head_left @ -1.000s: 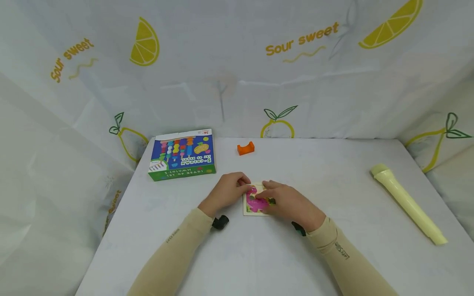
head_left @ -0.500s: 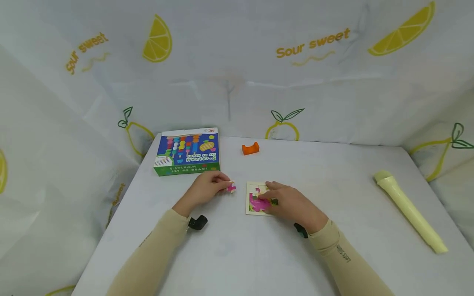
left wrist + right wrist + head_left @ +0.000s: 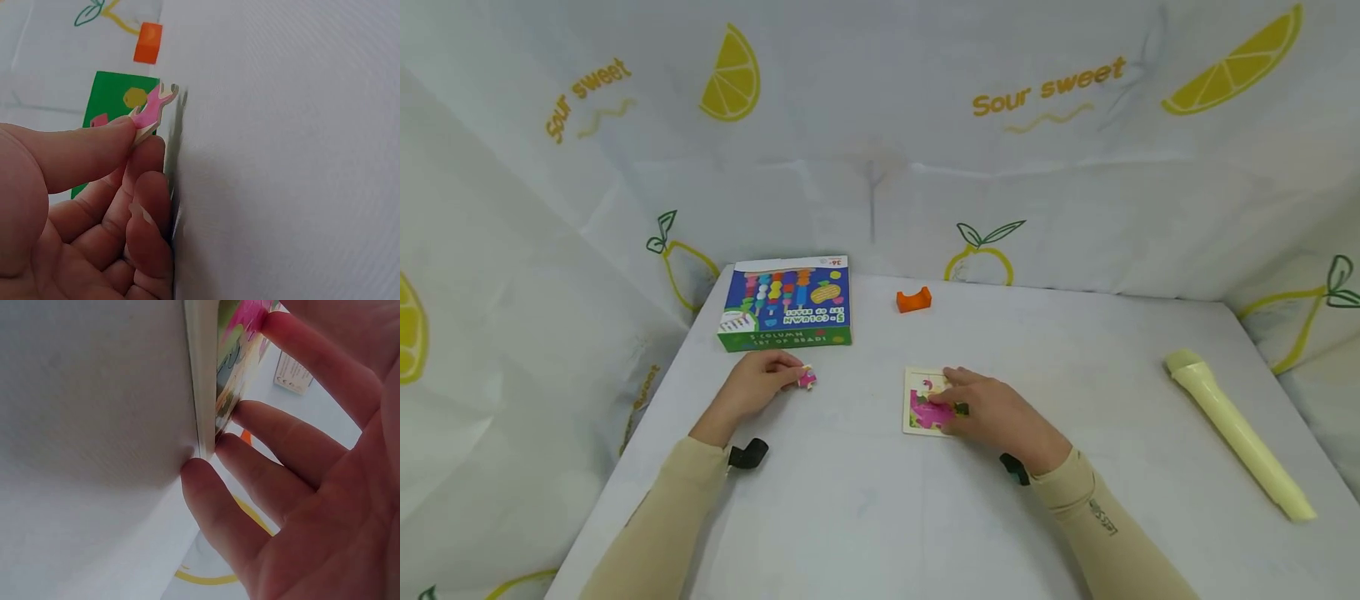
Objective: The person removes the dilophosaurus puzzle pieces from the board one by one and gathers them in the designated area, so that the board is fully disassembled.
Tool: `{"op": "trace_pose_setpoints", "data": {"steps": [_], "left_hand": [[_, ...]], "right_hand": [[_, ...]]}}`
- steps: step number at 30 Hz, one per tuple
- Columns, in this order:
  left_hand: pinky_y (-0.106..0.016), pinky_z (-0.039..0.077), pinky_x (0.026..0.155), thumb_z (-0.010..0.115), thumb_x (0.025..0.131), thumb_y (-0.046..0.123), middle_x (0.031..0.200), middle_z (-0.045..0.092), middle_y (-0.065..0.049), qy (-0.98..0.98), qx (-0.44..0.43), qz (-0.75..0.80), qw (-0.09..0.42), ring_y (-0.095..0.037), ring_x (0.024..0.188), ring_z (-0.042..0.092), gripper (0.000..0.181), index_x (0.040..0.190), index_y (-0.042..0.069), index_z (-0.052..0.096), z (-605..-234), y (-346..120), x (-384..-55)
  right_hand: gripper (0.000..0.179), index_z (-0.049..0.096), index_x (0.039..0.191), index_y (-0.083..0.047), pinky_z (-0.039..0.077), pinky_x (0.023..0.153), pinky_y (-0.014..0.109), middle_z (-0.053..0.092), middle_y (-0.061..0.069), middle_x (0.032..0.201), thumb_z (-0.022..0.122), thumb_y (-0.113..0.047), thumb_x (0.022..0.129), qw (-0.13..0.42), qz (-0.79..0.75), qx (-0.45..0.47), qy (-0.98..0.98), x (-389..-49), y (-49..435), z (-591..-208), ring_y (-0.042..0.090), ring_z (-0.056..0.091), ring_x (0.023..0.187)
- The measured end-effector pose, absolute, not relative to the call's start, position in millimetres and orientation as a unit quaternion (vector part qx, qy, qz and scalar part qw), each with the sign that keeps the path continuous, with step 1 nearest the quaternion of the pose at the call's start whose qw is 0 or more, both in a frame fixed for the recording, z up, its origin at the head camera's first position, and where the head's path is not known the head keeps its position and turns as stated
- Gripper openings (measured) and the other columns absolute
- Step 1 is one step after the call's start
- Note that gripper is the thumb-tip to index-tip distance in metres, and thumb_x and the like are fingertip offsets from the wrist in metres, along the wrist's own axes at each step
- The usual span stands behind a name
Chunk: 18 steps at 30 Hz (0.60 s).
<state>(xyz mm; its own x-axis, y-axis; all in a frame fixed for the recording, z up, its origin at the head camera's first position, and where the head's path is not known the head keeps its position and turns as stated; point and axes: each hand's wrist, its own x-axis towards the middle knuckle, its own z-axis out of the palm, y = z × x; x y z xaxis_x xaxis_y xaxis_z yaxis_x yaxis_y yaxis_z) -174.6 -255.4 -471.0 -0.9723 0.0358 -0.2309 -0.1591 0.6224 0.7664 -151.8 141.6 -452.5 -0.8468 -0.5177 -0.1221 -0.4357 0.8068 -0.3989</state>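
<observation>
On the left of the table in the head view, my left hand (image 3: 752,385) pinches a pink puzzle piece (image 3: 807,377) between thumb and fingers. Seen from the left wrist, the piece (image 3: 150,112) has a pale wooden edge and a notched end, held close to the tabletop. A small square jigsaw puzzle (image 3: 912,423) with a cream frame and a pink picture lies flat near the middle. My right hand (image 3: 996,414) rests on its right side and hides part of it. In the right wrist view, spread fingertips touch the puzzle's face and edge.
A blue and green bead-set box (image 3: 786,304) lies behind my left hand. An orange block with a curved cutout (image 3: 913,300) stands at the back. A cream microphone-shaped object (image 3: 1240,433) lies on the right. A white printed curtain (image 3: 880,200) borders the table.
My left hand has moved left, away from the puzzle, carrying the pink piece out of the puzzle's upper left part. The right hand has stayed on the puzzle. The head view has shifted slightly.
</observation>
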Motion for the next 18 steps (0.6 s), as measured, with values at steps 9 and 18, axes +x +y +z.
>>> {"op": "trace_pose_setpoints", "data": {"steps": [9, 18], "left_hand": [[-0.032, 0.049, 0.081, 0.073, 0.104, 0.036, 0.105, 0.075, -0.005, 0.904, -0.043, 0.411, 0.109, -0.022, 0.093, 0.061, 0.024, 0.114, 0.014, 0.080, -471.7, -251.9, -176.0], [-0.033, 0.051, 0.085, 0.073, 0.104, 0.036, 0.112, 0.076, -0.006, 0.902, -0.054, 0.413, 0.110, -0.023, 0.098, 0.063, 0.026, 0.115, 0.014, 0.081, -471.4, -248.7, -174.7]], "right_hand": [[0.050, 0.075, 0.139, -0.018, 0.049, 0.118, 0.052, 0.051, 0.016, 0.166, 0.087, -0.029, 0.092, 0.111, -0.197, -0.264, 0.938, -150.5, 145.5, -453.3, 0.039, 0.044, 0.158], [0.059, 0.069, 0.146, -0.018, 0.046, 0.121, 0.056, 0.046, 0.011, 0.171, 0.088, -0.029, 0.092, 0.129, -0.223, -0.219, 0.941, -152.9, 148.9, -448.8, 0.039, 0.042, 0.159]]}}
